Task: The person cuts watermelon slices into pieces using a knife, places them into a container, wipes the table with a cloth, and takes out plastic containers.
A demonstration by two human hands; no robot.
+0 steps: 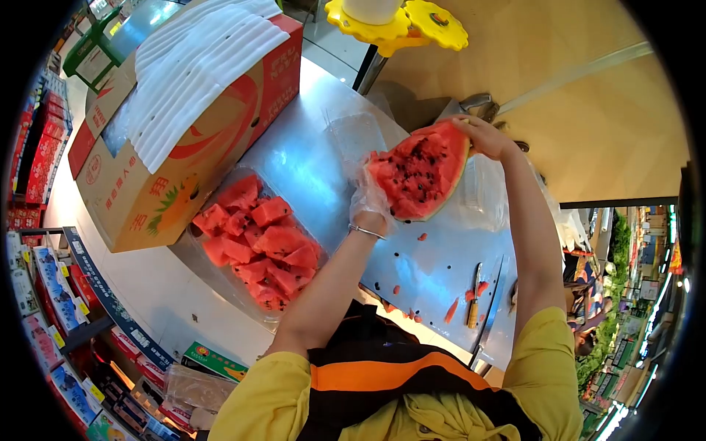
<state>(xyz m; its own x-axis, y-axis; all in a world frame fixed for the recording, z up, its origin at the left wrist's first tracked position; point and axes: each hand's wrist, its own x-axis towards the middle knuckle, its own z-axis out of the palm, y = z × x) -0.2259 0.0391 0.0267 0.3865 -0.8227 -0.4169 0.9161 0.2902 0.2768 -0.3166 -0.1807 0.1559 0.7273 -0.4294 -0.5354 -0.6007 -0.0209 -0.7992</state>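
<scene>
Large cut watermelon piece (417,170) is held up between both hands over the metal worktop (316,191). Red flesh faces the camera, dark seeds scattered through it, surface gouged and uneven; green rind along the right and lower edge.

Right hand (485,137) bare, gripping the piece at its upper right corner, on the rind side. Left hand (370,192) in a clear plastic glove, bangle (367,232) at the wrist, grasping the left edge; exact finger placement blurred by the film.

Left of the left forearm: clear tray (224,283) heaped with watermelon chunks (259,242). Behind it, printed cardboard box (243,110) with white foam sheets (202,70) on top. Clear plastic container (483,187) just right of the piece, partly behind it.

Near the right forearm: wooden-handled knife (473,303) beside a long-bladed knife (491,303), roughly parallel, apart from both hands. Red scraps (451,310) and loose seeds dot the worktop, nearer the torso.
</scene>
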